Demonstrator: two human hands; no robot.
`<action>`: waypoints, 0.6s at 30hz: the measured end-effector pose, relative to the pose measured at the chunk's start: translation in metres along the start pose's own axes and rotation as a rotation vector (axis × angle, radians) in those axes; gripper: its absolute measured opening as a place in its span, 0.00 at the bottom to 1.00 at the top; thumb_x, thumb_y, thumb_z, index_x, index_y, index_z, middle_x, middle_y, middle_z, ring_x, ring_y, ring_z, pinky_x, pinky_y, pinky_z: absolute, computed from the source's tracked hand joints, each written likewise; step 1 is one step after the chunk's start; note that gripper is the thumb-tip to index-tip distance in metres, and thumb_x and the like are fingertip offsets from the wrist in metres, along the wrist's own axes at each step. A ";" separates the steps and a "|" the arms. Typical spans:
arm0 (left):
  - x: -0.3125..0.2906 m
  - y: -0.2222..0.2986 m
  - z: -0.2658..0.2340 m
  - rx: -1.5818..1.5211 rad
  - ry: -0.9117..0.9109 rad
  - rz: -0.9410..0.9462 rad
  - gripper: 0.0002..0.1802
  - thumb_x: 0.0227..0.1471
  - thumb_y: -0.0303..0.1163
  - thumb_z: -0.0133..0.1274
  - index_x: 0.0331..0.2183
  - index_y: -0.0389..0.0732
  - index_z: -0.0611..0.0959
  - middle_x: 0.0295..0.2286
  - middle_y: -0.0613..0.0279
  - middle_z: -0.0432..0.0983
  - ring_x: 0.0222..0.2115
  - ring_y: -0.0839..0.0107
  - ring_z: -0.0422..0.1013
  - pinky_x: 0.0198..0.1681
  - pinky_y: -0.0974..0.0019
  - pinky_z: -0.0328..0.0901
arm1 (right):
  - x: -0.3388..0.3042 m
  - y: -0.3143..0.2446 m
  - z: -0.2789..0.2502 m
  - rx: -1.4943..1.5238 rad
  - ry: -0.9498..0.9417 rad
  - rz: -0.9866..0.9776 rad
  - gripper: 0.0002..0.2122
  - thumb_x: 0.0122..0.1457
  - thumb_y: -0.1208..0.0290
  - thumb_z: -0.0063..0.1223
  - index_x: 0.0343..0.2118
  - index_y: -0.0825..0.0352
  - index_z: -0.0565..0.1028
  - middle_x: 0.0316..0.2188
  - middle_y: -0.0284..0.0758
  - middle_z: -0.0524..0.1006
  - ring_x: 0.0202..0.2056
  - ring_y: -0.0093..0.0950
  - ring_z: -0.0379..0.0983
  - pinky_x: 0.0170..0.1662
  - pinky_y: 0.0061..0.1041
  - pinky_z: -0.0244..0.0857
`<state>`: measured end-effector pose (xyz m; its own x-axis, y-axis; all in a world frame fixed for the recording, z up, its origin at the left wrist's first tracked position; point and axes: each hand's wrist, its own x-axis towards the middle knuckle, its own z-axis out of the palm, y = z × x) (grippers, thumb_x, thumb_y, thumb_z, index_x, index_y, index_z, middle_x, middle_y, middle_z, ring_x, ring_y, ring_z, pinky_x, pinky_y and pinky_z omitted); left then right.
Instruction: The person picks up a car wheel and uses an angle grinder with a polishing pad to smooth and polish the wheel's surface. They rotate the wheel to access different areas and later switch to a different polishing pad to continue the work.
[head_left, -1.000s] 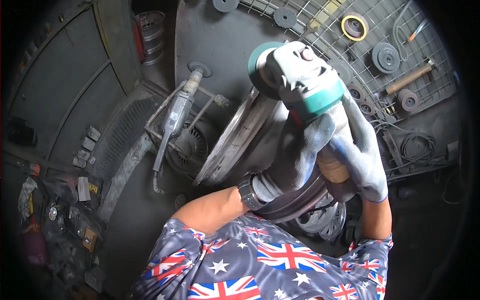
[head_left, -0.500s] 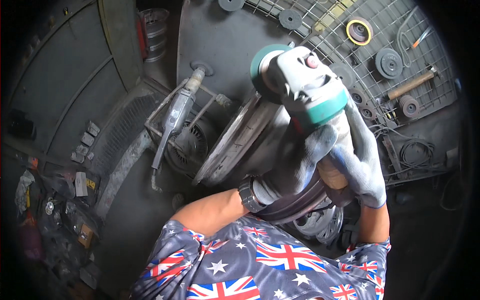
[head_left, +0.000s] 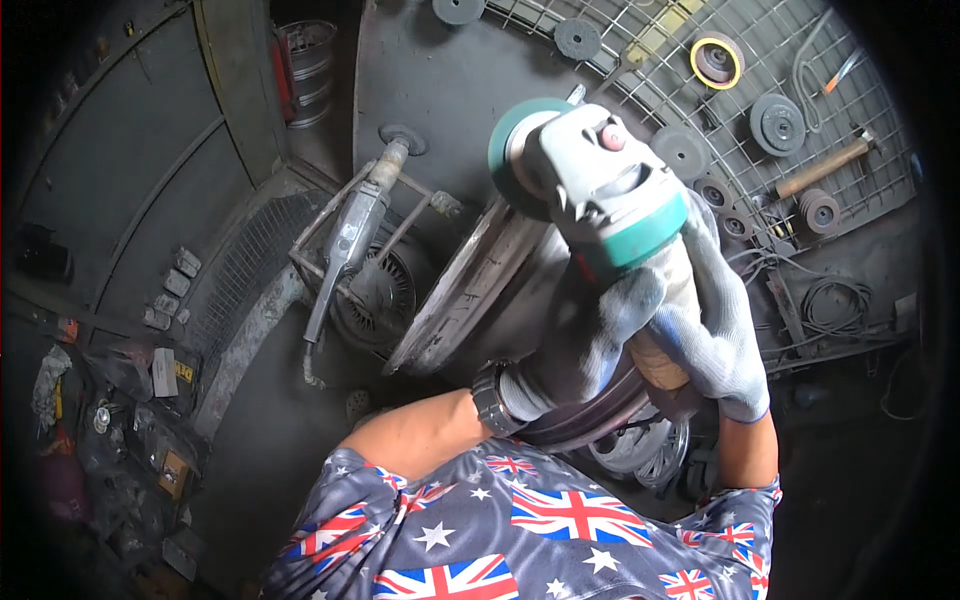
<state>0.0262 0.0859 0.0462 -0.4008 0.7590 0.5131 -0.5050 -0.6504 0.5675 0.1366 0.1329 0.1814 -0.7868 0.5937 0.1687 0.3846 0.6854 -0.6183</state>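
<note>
Dim grey workshop, hammer (head_left: 825, 168) hung at upper right. Grinder (head_left: 622, 185) held mid-frame, left hand (head_left: 610, 325) and right hand (head_left: 722, 335), both gloved, clamped around its body. Green disc (head_left: 516, 158) overlaps upper end of tilted wheel rim (head_left: 468, 278); contact or spin, we cannot tell. Should spinning edge bite rim, we judge grinder could kick back; slackened grip could let it twist loose.

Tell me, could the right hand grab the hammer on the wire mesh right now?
Probably not: the right hand is wrapped around the grinder and would likely have to let go first. Nothing seems to block the way to the hammer, though depth is hard to judge.
</note>
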 end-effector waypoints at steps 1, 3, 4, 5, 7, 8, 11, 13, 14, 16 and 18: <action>0.000 0.000 -0.001 0.022 -0.013 0.007 0.23 0.66 0.31 0.52 0.58 0.33 0.70 0.52 0.57 0.72 0.53 0.71 0.69 0.57 0.65 0.64 | 0.000 0.000 0.001 0.048 0.027 0.036 0.40 0.54 0.60 0.65 0.67 0.73 0.61 0.64 0.49 0.65 0.67 0.38 0.57 0.70 0.37 0.46; -0.004 -0.003 -0.004 0.062 -0.027 0.011 0.24 0.65 0.32 0.53 0.59 0.33 0.70 0.53 0.56 0.72 0.53 0.70 0.69 0.57 0.63 0.64 | -0.001 0.003 0.003 0.046 0.034 0.032 0.40 0.54 0.60 0.65 0.67 0.73 0.61 0.64 0.49 0.65 0.67 0.38 0.58 0.69 0.37 0.46; 0.000 0.002 -0.001 -0.003 -0.013 -0.043 0.24 0.65 0.32 0.52 0.59 0.33 0.70 0.53 0.56 0.72 0.53 0.70 0.69 0.57 0.63 0.64 | 0.001 0.003 0.001 -0.012 0.022 -0.018 0.40 0.54 0.60 0.65 0.67 0.73 0.61 0.64 0.48 0.66 0.66 0.37 0.59 0.69 0.36 0.48; 0.003 0.006 0.001 -0.067 0.001 -0.096 0.24 0.65 0.31 0.52 0.59 0.33 0.70 0.53 0.56 0.72 0.53 0.69 0.69 0.57 0.63 0.63 | 0.000 0.003 -0.001 -0.055 0.008 -0.037 0.40 0.54 0.60 0.65 0.67 0.73 0.61 0.64 0.48 0.66 0.66 0.36 0.60 0.68 0.36 0.49; 0.004 0.007 -0.002 -0.028 -0.050 -0.027 0.24 0.65 0.31 0.52 0.59 0.34 0.70 0.52 0.57 0.72 0.53 0.70 0.69 0.56 0.64 0.64 | -0.002 0.002 -0.006 -0.138 -0.018 -0.084 0.40 0.54 0.61 0.65 0.67 0.74 0.61 0.63 0.47 0.67 0.64 0.35 0.62 0.68 0.34 0.51; 0.003 0.008 -0.003 -0.031 -0.058 -0.032 0.25 0.65 0.31 0.52 0.60 0.34 0.69 0.52 0.57 0.72 0.53 0.70 0.69 0.57 0.64 0.64 | -0.002 -0.001 -0.003 -0.050 -0.021 -0.039 0.40 0.54 0.61 0.65 0.67 0.74 0.61 0.63 0.47 0.67 0.64 0.35 0.62 0.68 0.34 0.51; 0.005 -0.001 -0.003 -0.188 -0.048 -0.114 0.25 0.65 0.31 0.53 0.60 0.34 0.69 0.53 0.57 0.72 0.54 0.70 0.68 0.57 0.64 0.63 | 0.000 -0.004 0.003 0.056 0.028 0.024 0.40 0.54 0.61 0.65 0.67 0.74 0.61 0.63 0.48 0.68 0.64 0.35 0.62 0.67 0.34 0.51; 0.005 -0.001 -0.002 -0.203 -0.039 -0.105 0.25 0.65 0.30 0.53 0.60 0.35 0.69 0.53 0.57 0.72 0.55 0.70 0.68 0.58 0.65 0.63 | 0.000 -0.005 0.004 0.113 0.035 0.021 0.40 0.54 0.61 0.65 0.67 0.74 0.61 0.62 0.48 0.68 0.64 0.35 0.62 0.67 0.34 0.51; 0.004 0.003 -0.001 -0.142 -0.040 -0.058 0.25 0.65 0.30 0.53 0.60 0.35 0.69 0.53 0.58 0.72 0.55 0.71 0.68 0.57 0.65 0.63 | -0.001 -0.003 0.001 0.056 0.011 0.012 0.40 0.54 0.61 0.65 0.67 0.74 0.61 0.62 0.48 0.69 0.64 0.35 0.62 0.67 0.34 0.51; 0.001 0.007 -0.001 -0.051 -0.025 -0.030 0.25 0.65 0.31 0.52 0.60 0.34 0.70 0.52 0.58 0.72 0.54 0.71 0.69 0.57 0.66 0.64 | -0.002 -0.002 -0.002 -0.004 -0.008 0.014 0.40 0.54 0.61 0.65 0.67 0.73 0.61 0.62 0.48 0.69 0.64 0.35 0.62 0.68 0.34 0.51; -0.003 -0.001 -0.006 -0.040 -0.054 -0.038 0.24 0.65 0.30 0.52 0.59 0.34 0.71 0.52 0.57 0.73 0.54 0.70 0.69 0.58 0.66 0.64 | 0.000 -0.002 0.003 0.068 0.039 0.026 0.41 0.53 0.60 0.65 0.67 0.73 0.61 0.62 0.47 0.68 0.65 0.36 0.62 0.68 0.34 0.50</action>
<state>0.0232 0.0846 0.0398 -0.3398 0.7794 0.5264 -0.5493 -0.6187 0.5616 0.1350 0.1302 0.1806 -0.7573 0.6276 0.1806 0.3698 0.6401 -0.6735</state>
